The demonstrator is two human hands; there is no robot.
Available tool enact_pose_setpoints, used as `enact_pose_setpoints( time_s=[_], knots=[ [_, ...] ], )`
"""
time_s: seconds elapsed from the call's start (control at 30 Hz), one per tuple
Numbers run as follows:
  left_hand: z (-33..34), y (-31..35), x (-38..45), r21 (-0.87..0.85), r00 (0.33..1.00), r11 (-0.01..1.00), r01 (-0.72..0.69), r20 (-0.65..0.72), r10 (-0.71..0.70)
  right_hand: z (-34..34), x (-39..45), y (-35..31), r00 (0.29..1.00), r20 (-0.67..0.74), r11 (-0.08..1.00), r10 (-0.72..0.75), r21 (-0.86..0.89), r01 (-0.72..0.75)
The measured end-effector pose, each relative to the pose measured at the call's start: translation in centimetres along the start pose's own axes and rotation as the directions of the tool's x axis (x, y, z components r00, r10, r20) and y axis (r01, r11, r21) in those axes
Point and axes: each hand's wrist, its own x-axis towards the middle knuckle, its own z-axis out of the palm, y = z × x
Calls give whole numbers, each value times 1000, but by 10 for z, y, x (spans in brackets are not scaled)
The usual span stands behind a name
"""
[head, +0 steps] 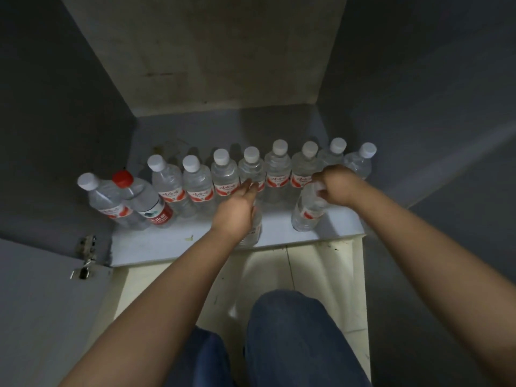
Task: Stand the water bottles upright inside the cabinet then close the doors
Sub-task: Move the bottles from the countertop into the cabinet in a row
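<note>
Your left hand point(236, 208) grips a clear plastic bottle point(252, 233) at the front edge of the grey cabinet shelf point(173, 241). Your right hand point(333, 188) clasps the top of another clear red-labelled bottle point(305, 216). Behind them a row of capped bottles point(223, 174) stands upright, further back on that shelf.

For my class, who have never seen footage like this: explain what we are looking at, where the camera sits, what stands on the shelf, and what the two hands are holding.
There is no machine here. One camera worn on a person's head looks forward and down, so you see their own forearms and knees. Ahead is an open cabinet with a pale shelf. A row of clear water bottles stands on it, mostly white-capped; one red-capped bottle stands near the left end. The right hand grips the top of a bottle at the shelf front. The left hand is wrapped round another bottle, mostly hidden behind it.
</note>
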Motion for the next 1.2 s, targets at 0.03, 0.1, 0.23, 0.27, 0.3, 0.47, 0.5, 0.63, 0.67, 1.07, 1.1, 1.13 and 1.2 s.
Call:
enact_pose_setpoints(
  time_s=[0.03,0.1,0.23,0.27,0.3,0.47,0.5,0.63,0.67,1.07,1.1,1.13,1.2],
  knots=[
    [1,-2,0,-10,1000,1000,-10,-5,10,-2,-2,3,999,16,999,-41,-12,41],
    [0,-6,0,-38,999,998,-49,-6,49,-1,-6,7,992,23,993,-120,-1,120],
    [-10,-17,1,-22,976,978,-207,62,208,3,-4,-3,991,14,991,-133,17,133],
    [-14,-18,3,23,974,977,-210,91,207,2,-4,-4,994,17,994,-107,22,107],
    [-17,-19,5,86,980,980,-180,101,171,1,-5,-5,996,11,996,-83,33,83],
    [-21,-1,9,297,993,947,121,-36,-116,5,-11,-13,999,-34,996,-12,86,15],
    [-20,3,12,306,990,941,144,-45,-137,7,-11,-15,999,-37,995,2,95,2],
    [-26,3,24,271,974,936,224,-24,-226,11,-6,-16,999,-44,993,32,118,-27],
    [-28,0,25,266,969,934,240,-13,-246,12,-6,-15,999,-41,993,36,117,-31],
    [-11,-13,3,39,994,993,109,2,-109,27,-14,-19,968,-182,975,174,168,-144],
    [-11,-13,4,39,992,991,129,1,-129,27,-13,-20,967,-188,976,173,162,-143],
    [-11,-13,5,62,988,986,154,-6,-154,27,-14,-20,966,-190,978,173,152,-146],
    [-14,-14,6,137,975,966,220,-41,-217,27,-14,-20,966,-187,980,176,125,-155]
  ],
)
